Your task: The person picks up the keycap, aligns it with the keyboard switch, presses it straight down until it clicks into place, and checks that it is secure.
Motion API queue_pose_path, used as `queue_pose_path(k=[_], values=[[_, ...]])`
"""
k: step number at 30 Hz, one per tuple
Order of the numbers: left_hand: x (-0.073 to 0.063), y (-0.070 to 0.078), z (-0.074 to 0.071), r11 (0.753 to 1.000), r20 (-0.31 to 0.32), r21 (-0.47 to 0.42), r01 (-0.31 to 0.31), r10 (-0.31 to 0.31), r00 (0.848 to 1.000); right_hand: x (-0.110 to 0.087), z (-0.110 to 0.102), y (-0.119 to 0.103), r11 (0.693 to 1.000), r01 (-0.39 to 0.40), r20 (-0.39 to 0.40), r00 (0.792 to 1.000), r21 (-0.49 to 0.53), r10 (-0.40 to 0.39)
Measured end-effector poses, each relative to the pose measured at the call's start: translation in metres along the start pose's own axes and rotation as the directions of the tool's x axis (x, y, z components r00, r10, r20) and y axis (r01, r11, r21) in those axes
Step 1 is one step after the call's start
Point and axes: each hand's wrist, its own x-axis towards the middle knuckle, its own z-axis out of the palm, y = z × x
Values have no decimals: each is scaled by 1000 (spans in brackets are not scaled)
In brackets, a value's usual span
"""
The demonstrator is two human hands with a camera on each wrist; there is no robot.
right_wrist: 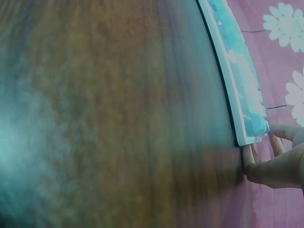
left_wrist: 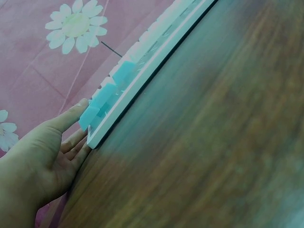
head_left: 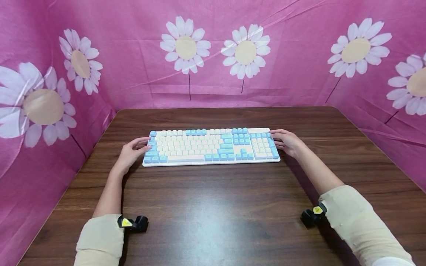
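A white full-size keyboard (head_left: 189, 146) with white and light-blue keycaps lies crosswise over the wooden table, its long front edge toward me. At its left end my left hand (head_left: 130, 155) grips the side. The left wrist view shows the thumb (left_wrist: 71, 116) against the blue corner keys and the other fingers below the edge. My right hand (head_left: 288, 143) holds the opposite end, beside the number pad. From the right wrist, its fingers (right_wrist: 284, 130) show around the keyboard's corner (right_wrist: 249, 135), some at key height and one by the bottom edge.
The dark brown wooden table (head_left: 206, 207) reaches back to a pink cloth (head_left: 133, 55) printed with large white daisies, which hangs behind it and along both sides. Black cameras (head_left: 141, 224) sit on the beige sleeve cuffs at both forearms.
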Motion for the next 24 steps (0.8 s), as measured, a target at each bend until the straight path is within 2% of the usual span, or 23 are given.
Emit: queue_pose_path(k=[12, 17, 24], values=[[2, 5, 1, 1000, 14, 6, 1, -1, 1000, -4, -5, -1, 1000, 20, 8, 1000, -21, -20], [1, 3, 1, 1000, -7, 22, -19, 20, 1000, -4, -10, -1, 998, 56, 11, 998, -12, -56], [-2, 7, 0, 996, -77, 85, -11, 18, 997, -5, -6, -8, 976, 122, -13, 992, -181, -126]])
